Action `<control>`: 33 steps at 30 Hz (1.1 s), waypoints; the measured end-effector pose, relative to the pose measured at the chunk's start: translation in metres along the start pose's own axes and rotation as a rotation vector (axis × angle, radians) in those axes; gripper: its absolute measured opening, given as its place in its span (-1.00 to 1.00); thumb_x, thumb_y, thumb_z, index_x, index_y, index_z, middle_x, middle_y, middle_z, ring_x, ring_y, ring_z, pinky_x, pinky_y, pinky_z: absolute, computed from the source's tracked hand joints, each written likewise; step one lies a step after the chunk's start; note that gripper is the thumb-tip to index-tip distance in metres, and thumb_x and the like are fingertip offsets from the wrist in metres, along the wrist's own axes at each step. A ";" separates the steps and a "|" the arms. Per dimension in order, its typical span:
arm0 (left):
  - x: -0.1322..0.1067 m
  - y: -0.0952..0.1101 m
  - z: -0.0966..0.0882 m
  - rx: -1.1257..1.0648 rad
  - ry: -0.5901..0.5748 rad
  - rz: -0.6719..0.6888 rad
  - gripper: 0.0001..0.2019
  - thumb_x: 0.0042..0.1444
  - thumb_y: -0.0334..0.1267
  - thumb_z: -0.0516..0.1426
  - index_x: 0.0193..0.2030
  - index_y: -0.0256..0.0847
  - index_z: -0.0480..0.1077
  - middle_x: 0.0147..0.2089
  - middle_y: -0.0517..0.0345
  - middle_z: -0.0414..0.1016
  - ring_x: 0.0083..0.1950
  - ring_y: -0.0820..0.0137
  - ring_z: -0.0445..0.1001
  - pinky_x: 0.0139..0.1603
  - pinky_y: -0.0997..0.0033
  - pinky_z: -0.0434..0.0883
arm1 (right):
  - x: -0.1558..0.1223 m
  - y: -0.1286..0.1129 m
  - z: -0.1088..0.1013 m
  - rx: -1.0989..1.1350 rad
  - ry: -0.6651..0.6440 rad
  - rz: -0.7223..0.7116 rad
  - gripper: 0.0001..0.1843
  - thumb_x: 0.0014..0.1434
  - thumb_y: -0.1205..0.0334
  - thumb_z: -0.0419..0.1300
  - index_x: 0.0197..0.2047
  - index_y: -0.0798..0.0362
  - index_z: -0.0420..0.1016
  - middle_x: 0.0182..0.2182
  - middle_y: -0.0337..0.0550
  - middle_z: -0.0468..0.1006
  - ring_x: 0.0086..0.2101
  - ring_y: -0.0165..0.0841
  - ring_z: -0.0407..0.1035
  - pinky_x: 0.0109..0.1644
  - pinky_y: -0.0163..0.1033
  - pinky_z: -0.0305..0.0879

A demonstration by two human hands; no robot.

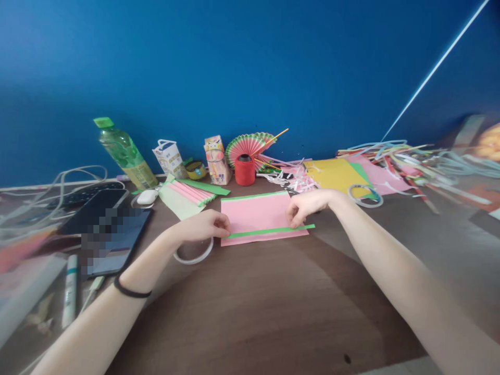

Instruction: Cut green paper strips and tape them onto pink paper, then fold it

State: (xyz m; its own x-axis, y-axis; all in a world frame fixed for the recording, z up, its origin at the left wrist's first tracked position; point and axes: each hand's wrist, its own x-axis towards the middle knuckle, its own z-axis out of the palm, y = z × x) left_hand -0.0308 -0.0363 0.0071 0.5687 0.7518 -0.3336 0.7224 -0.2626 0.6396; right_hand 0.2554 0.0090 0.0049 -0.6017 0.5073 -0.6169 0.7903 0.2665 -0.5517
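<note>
Across pink paper [253,214], fingers [222,223] pinching green strip [258,233], bottle label [139,175] blurred

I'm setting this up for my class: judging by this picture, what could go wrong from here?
1. The lower green strip might end up off the border: between the left hand and right hand, it lies in from the near edge of the pink sheet.
2. Its right end overhangs the sheet's side, so it could catch and pull crooked.
3. The white ring sits close to the left hand and could get knocked.
</note>
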 end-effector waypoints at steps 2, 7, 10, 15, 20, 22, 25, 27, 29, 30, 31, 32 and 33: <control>0.000 0.000 0.001 0.005 -0.021 0.018 -0.83 -0.08 -0.19 0.06 -0.56 -0.24 0.32 -0.55 0.27 0.32 -0.47 0.49 0.23 -0.42 0.52 0.15 | 0.001 -0.003 0.001 -0.017 -0.002 0.024 -0.64 -0.19 0.06 0.23 -0.40 0.19 0.54 -0.52 -0.22 0.48 -0.47 -0.45 0.27 -0.38 -0.36 0.15; 0.002 -0.001 0.003 0.025 -0.073 0.042 -0.82 -0.08 -0.20 0.03 -0.59 -0.24 0.27 -0.55 0.25 0.30 -0.47 0.48 0.21 -0.41 0.52 0.15 | 0.003 -0.010 0.004 -0.081 0.000 0.068 -0.65 -0.17 0.11 0.20 -0.34 0.19 0.56 -0.45 -0.18 0.52 -0.42 -0.41 0.32 -0.35 -0.35 0.16; 0.002 -0.002 0.003 0.053 -0.081 0.017 -0.85 -0.10 -0.23 0.03 -0.59 -0.24 0.27 -0.54 0.23 0.33 -0.45 0.47 0.25 -0.40 0.52 0.18 | 0.006 -0.010 0.006 -0.126 0.006 0.075 -0.66 -0.14 0.12 0.20 -0.33 0.17 0.56 -0.42 -0.19 0.53 -0.40 -0.41 0.32 -0.32 -0.36 0.16; 0.002 -0.005 0.003 0.061 -0.061 -0.015 -0.86 -0.13 -0.24 0.04 -0.58 -0.24 0.31 -0.54 0.23 0.36 -0.44 0.46 0.29 -0.39 0.53 0.20 | 0.012 -0.007 0.008 -0.097 -0.004 0.062 -0.67 -0.16 0.11 0.22 -0.35 0.17 0.54 -0.42 -0.17 0.53 -0.39 -0.40 0.32 -0.33 -0.36 0.17; 0.002 -0.004 0.002 0.059 -0.078 -0.017 -0.86 -0.14 -0.25 0.03 -0.60 -0.24 0.30 -0.55 0.25 0.35 -0.46 0.48 0.27 -0.41 0.52 0.18 | 0.014 -0.005 0.008 -0.085 -0.013 0.064 -0.58 -0.20 0.02 0.25 -0.36 0.22 0.54 -0.43 -0.12 0.53 -0.41 -0.39 0.33 -0.35 -0.35 0.19; 0.002 -0.003 0.001 0.064 -0.078 -0.028 -0.87 -0.15 -0.26 0.03 -0.60 -0.25 0.30 -0.56 0.26 0.33 -0.47 0.49 0.25 -0.42 0.52 0.17 | 0.013 -0.005 0.008 -0.110 -0.004 0.039 -0.59 -0.19 0.03 0.24 -0.36 0.21 0.54 -0.42 -0.13 0.54 -0.39 -0.39 0.33 -0.32 -0.36 0.18; 0.002 -0.003 0.001 0.073 -0.088 -0.046 -0.88 -0.17 -0.26 0.03 -0.59 -0.24 0.29 -0.56 0.27 0.31 -0.48 0.49 0.23 -0.42 0.53 0.16 | 0.012 -0.007 0.008 -0.122 0.002 -0.018 -0.62 -0.17 0.05 0.22 -0.35 0.19 0.55 -0.42 -0.17 0.55 -0.37 -0.39 0.35 -0.29 -0.38 0.18; 0.002 -0.003 0.001 0.074 -0.089 -0.051 -0.89 -0.17 -0.26 0.03 -0.58 -0.24 0.30 -0.57 0.28 0.30 -0.48 0.50 0.21 -0.43 0.53 0.15 | 0.013 -0.008 0.009 -0.114 -0.007 -0.040 -0.62 -0.16 0.06 0.21 -0.35 0.20 0.56 -0.41 -0.17 0.55 -0.36 -0.39 0.36 -0.28 -0.39 0.18; 0.001 -0.002 0.000 0.075 -0.074 -0.068 -0.88 -0.17 -0.25 0.03 -0.58 -0.24 0.30 -0.58 0.28 0.27 -0.50 0.51 0.18 -0.45 0.53 0.13 | 0.014 -0.009 0.010 -0.108 -0.017 -0.031 -0.62 -0.16 0.07 0.21 -0.34 0.20 0.56 -0.40 -0.15 0.56 -0.35 -0.38 0.36 -0.29 -0.39 0.18; 0.001 -0.002 0.000 0.076 -0.063 -0.082 -0.88 -0.17 -0.25 0.03 -0.58 -0.24 0.29 -0.59 0.29 0.25 -0.51 0.52 0.16 -0.46 0.53 0.12 | 0.014 -0.009 0.010 -0.107 -0.021 -0.019 -0.61 -0.17 0.08 0.20 -0.33 0.20 0.56 -0.39 -0.15 0.56 -0.34 -0.37 0.37 -0.29 -0.39 0.19; 0.001 -0.002 0.000 0.077 -0.054 -0.097 -0.88 -0.18 -0.25 0.04 -0.59 -0.24 0.29 -0.60 0.29 0.23 -0.52 0.52 0.14 -0.47 0.53 0.11 | 0.015 -0.008 0.011 -0.110 -0.024 -0.007 -0.61 -0.17 0.08 0.21 -0.33 0.20 0.56 -0.38 -0.15 0.56 -0.34 -0.37 0.37 -0.30 -0.39 0.19; 0.000 -0.002 0.000 0.079 -0.047 -0.108 -0.88 -0.18 -0.24 0.04 -0.59 -0.24 0.29 -0.60 0.29 0.22 -0.53 0.52 0.13 -0.48 0.53 0.10 | 0.015 -0.007 0.011 -0.112 -0.026 0.004 -0.61 -0.17 0.07 0.21 -0.32 0.19 0.56 -0.37 -0.15 0.56 -0.33 -0.36 0.38 -0.29 -0.38 0.19; 0.000 -0.003 0.000 0.080 -0.046 -0.114 -0.88 -0.18 -0.24 0.05 -0.59 -0.24 0.29 -0.60 0.29 0.21 -0.53 0.53 0.11 -0.50 0.53 0.09 | 0.016 -0.007 0.010 -0.112 -0.027 0.013 -0.60 -0.16 0.06 0.21 -0.31 0.18 0.56 -0.36 -0.15 0.56 -0.32 -0.35 0.38 -0.29 -0.38 0.20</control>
State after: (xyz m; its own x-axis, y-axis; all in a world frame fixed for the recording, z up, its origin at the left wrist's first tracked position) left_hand -0.0324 -0.0352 0.0054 0.4974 0.7514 -0.4337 0.8113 -0.2258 0.5392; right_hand 0.2395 0.0067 -0.0070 -0.5932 0.4891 -0.6394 0.8050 0.3512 -0.4782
